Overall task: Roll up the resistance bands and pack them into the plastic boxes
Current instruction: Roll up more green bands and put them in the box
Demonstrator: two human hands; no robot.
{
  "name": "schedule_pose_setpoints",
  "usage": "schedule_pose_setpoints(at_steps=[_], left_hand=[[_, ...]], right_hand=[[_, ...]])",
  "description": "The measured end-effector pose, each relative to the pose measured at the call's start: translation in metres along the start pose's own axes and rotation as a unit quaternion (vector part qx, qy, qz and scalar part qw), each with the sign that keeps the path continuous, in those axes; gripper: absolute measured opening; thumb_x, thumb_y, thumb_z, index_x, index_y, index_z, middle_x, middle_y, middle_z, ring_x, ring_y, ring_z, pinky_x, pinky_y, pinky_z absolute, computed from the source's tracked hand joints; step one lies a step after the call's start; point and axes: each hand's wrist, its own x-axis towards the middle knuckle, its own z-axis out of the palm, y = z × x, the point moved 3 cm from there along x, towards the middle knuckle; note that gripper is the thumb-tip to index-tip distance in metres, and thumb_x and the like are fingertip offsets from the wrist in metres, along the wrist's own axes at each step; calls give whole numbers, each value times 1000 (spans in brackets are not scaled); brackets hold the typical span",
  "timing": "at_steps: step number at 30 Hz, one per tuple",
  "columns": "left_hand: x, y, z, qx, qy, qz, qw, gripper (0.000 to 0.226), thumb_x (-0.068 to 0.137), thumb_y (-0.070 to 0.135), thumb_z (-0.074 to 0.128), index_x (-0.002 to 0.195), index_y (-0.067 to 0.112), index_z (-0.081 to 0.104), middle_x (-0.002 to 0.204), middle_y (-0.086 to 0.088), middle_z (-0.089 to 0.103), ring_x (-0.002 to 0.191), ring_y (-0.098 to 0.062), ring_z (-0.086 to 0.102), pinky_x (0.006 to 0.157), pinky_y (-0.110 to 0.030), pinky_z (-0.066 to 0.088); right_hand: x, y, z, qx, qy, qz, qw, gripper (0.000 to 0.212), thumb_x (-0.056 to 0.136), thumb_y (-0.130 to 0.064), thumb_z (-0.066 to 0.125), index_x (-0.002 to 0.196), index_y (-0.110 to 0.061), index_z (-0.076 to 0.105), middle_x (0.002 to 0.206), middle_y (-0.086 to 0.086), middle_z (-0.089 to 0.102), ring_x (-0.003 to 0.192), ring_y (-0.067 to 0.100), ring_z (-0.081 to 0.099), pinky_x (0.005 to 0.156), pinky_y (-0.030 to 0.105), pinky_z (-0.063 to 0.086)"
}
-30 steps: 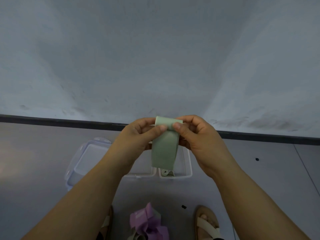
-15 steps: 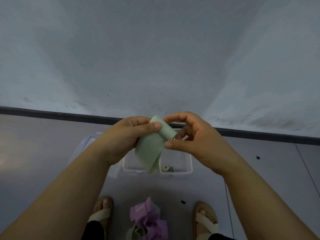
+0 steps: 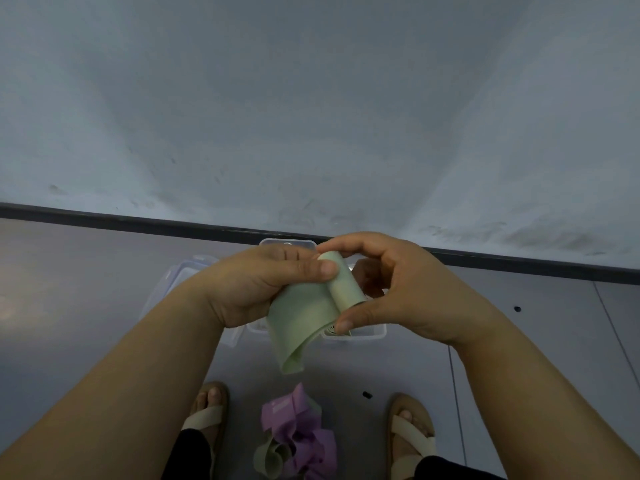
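Note:
A pale green resistance band (image 3: 304, 317) is held in the air between both hands, its upper end wound into a small roll and its loose tail hanging down. My left hand (image 3: 263, 285) pinches the flat part with thumb on top. My right hand (image 3: 388, 289) grips the roll between forefinger and thumb. Below and behind the hands, clear plastic boxes (image 3: 367, 332) stand on the floor, mostly hidden; a rolled band shows at the box's near wall. A pile of purple bands (image 3: 301, 438) and a green band (image 3: 270, 460) lies between my feet.
A loose clear lid (image 3: 180, 282) lies left of the boxes. Another box edge (image 3: 287, 242) shows near the dark skirting (image 3: 138, 221) at the wall's foot. My sandalled feet (image 3: 410, 431) stand on the grey floor either side of the pile.
The band's roll has grown and tilted to the right, and the hanging tail is shorter. The hands have dropped slightly in view as the head tipped down, showing both feet.

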Motion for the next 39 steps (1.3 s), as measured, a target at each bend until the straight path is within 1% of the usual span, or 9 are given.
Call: schedule_pose_setpoints(at_steps=[7,10,13,18,21,25,30,34,39], left_hand=[[-3,0,5,106,-14,-18,994,54,50,68,76,83,25,76,82,3,73,75,-8,66,69,-19,50],[-2,1,5,127,1,-5,992,49,46,67,78,75,27,75,73,7,71,68,-4,64,65,-15,48],[-1,1,8,112,6,-8,994,41,47,57,82,72,26,75,69,2,71,62,-8,66,59,-17,51],[1,5,10,175,82,7,981,36,63,56,67,79,24,69,64,6,54,58,-9,49,59,-25,44],[1,7,13,190,138,9,972,38,75,68,55,66,32,65,58,6,53,52,-8,47,58,-26,41],[1,9,11,220,164,13,962,30,82,53,47,73,33,67,63,8,63,55,-5,51,57,-23,42],[-2,9,6,209,153,18,966,30,72,50,56,76,25,72,67,5,69,61,-4,60,62,-20,45],[0,3,2,204,154,14,967,31,71,50,59,83,25,74,74,4,70,69,-9,61,72,-30,46],[0,1,3,252,221,-20,942,34,86,50,51,84,22,71,64,9,62,55,0,53,61,-18,43]], right_hand=[[-2,2,-3,46,33,-11,998,59,43,-28,83,98,-36,62,78,-26,60,59,4,47,60,18,46],[0,6,-5,95,40,-20,994,63,43,-21,91,96,-40,65,104,-9,65,76,31,58,72,41,58],[2,12,-6,159,45,-25,986,55,45,-24,85,94,-44,67,113,-3,65,103,53,49,83,55,51],[3,15,-11,268,46,-39,962,66,41,-35,88,103,-28,64,107,-6,70,98,16,66,73,23,54],[4,19,-13,291,53,-36,955,70,41,-43,88,104,-27,62,110,-5,69,96,11,66,72,23,54],[4,20,-15,282,47,-36,958,73,40,-39,89,106,-26,61,110,-6,69,98,14,66,75,23,55],[-1,21,-18,167,63,-4,984,59,45,-21,85,98,-37,67,108,-9,69,97,42,55,79,31,57],[-6,12,-19,19,60,11,998,64,46,-22,85,104,-32,59,72,-33,60,58,0,50,61,15,47],[-4,13,-17,-89,54,25,994,61,53,-19,87,102,-40,57,82,-40,55,63,0,53,65,18,49]])
